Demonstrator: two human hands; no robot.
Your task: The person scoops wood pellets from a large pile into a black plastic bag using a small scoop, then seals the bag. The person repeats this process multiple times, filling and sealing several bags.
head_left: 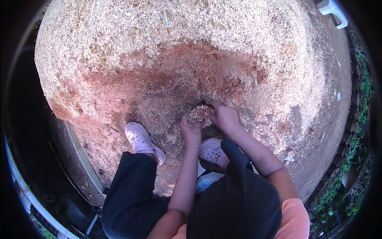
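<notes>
Straw-coloured husks lie spread over the reddish ground (119, 91), paler and thicker toward its far edge, thinner and darker at the near edge by my pink shoes (140, 140). My left hand (191, 131) and right hand (225, 116) are cupped together, fingers curled and pressed around a small heap of husks (199, 113) just in front of my feet, in the middle of the near edge. I judge the stuff light, dry and loose: it will sift between my fingers unless I scoop from underneath with both palms closed. A white block-shaped object (333, 11) sits at the far right corner; I see no packages, labels or signs on it.
</notes>
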